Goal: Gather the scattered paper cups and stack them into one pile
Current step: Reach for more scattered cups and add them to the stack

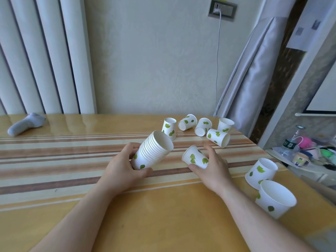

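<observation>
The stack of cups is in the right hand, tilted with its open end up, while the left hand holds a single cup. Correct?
Not quite: the hands are swapped. The head view shows the left hand gripping the tilted stack of cups, while the right hand holds the single cup.

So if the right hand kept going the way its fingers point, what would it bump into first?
Probably the tipped-over paper cup just beyond the fingers of the right hand, which already grips a single cup. Depth is hard to judge, so it might pass slightly beside it.
</observation>
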`<action>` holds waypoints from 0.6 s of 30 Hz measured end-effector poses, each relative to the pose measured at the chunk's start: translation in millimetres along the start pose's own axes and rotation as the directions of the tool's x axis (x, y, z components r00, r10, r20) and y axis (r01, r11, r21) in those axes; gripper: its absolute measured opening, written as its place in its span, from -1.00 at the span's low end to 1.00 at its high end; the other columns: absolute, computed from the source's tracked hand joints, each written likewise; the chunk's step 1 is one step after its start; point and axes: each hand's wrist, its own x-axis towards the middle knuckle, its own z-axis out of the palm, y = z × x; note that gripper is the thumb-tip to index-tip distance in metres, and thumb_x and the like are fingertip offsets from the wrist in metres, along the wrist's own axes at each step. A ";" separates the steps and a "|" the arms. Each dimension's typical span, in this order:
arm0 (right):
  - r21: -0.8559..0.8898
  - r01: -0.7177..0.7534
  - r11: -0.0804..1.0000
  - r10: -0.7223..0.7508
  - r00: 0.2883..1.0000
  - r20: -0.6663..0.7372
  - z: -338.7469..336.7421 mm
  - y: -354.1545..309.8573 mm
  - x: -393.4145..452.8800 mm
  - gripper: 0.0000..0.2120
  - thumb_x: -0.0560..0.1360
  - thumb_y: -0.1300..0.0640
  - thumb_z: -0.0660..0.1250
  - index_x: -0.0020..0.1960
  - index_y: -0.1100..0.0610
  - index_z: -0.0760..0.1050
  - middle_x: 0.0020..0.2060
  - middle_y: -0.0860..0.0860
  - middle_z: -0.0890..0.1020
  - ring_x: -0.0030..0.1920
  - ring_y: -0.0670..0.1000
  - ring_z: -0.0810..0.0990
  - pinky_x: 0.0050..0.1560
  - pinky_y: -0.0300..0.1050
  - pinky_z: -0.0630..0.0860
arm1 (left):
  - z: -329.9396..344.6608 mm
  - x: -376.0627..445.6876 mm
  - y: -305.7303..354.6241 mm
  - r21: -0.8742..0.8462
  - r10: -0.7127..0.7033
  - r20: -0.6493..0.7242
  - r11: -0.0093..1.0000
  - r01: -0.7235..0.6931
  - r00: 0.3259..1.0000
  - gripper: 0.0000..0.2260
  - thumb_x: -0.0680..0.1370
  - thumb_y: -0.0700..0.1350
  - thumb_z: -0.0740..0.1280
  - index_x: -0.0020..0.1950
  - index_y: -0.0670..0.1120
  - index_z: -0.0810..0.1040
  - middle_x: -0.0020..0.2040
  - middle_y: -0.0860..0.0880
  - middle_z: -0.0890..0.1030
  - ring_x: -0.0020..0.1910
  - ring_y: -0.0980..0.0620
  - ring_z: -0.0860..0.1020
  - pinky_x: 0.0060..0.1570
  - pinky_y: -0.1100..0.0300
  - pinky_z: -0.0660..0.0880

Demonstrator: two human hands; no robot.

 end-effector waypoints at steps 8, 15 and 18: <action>0.662 -0.136 0.737 0.148 0.988 0.039 -1.6 -23.2 -4.9 -0.41 0.34 0.31 0.53 0.27 -0.11 0.54 0.09 -0.09 0.70 0.14 0.08 0.67 0.03 -0.03 0.58 | -1.6 -0.4 0.9 -0.018 0.014 0.000 1.000 -0.014 1.000 -0.44 0.30 0.15 0.66 0.17 0.43 0.46 0.14 0.56 0.60 0.05 0.43 0.60 -0.11 0.29 0.47; 0.929 -0.091 0.359 -0.142 0.978 0.150 -20.5 -80.4 -12.1 -0.65 0.43 0.06 0.56 0.20 -0.17 0.68 0.16 -0.14 0.79 0.16 -0.10 0.77 0.23 0.07 0.59 | 0.1 0.7 -1.4 -0.011 0.026 0.000 1.000 -0.026 1.000 -0.42 0.33 0.10 0.67 0.21 0.40 0.47 0.14 0.55 0.60 0.05 0.41 0.60 -0.09 0.28 0.48; 0.926 -0.095 0.364 -0.228 0.955 0.187 -21.3 -97.9 -16.0 -0.71 0.47 0.08 0.55 0.16 -0.17 0.74 0.16 -0.09 0.80 0.15 -0.08 0.77 0.32 0.11 0.57 | 0.4 1.0 -2.2 0.004 0.033 0.009 0.999 -0.033 0.999 -0.43 0.35 0.07 0.67 0.23 0.36 0.48 0.15 0.54 0.61 0.05 0.39 0.61 -0.09 0.27 0.50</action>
